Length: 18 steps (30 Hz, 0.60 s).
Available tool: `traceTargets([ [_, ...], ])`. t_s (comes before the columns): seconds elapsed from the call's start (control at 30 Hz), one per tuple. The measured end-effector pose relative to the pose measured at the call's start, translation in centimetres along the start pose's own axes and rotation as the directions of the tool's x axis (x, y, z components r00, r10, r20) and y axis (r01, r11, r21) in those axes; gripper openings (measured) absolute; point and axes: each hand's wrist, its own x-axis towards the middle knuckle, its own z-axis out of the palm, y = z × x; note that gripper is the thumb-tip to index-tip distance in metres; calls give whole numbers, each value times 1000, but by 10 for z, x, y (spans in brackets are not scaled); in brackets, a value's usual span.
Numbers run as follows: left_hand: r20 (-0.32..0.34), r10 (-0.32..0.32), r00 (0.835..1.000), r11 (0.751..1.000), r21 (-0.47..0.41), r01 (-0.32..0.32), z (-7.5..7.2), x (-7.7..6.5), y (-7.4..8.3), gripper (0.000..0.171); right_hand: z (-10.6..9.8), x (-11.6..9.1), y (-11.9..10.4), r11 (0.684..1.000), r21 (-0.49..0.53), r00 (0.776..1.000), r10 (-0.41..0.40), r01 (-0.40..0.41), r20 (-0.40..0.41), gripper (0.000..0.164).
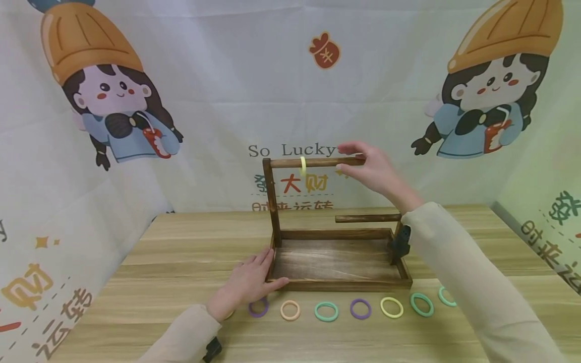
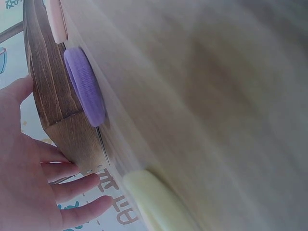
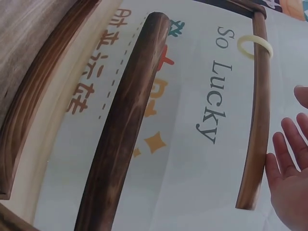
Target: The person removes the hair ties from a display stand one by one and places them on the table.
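A dark wooden rack [image 1: 342,286] with a tray base stands on the table. One pale yellow hair tie [image 1: 303,166] hangs on its upper bar [image 3: 260,106]. My left hand [image 1: 245,282] rests against the tray's front left corner, fingers spread and thumb along the front wall. My right hand [image 1: 373,169] is beside the free right end of the upper bar, fingers apart with nothing in them. In the left wrist view, a purple hair tie [image 2: 85,86] and a yellow hair tie [image 2: 156,202] lie near my left hand.
In front of the rack lies a row of hair ties, including an orange one [image 1: 290,310], a green one [image 1: 326,311] and a yellow one [image 1: 392,307]. A shorter lower bar [image 1: 367,218] juts left from the rack's right side. A printed cloth [image 1: 218,101] hangs behind the table.
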Motion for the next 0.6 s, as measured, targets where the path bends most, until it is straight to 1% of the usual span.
traceTargets([
  [0.07, 0, -1, 1000, 1000, 0, 1, 0, 0, 0, 89, 4, 4, -3, 1000, -25, 1000, -5, 6, 14, 44],
  [0.17, -2, 0, 1000, 1000, 0, 0, 0, 0, 0, 89, 8, 10, -5, 994, -103, 999, -21, 25, 41, 44],
  [0.33, -4, -1, 1000, 1000, -6, 1, 1, 0, 0, 89, 13, 19, -7, 968, -235, 994, -74, 91, 81, 45],
  [0.47, -5, -4, 1000, 1000, -13, 4, 0, 0, 0, 88, 15, 27, -9, 955, -275, 989, -83, 114, 123, 48],
  [0.6, -4, -3, 1000, 1000, -16, 3, 0, 0, 1, 88, 19, 33, -12, 951, -283, 983, -79, 125, 167, 50],
])
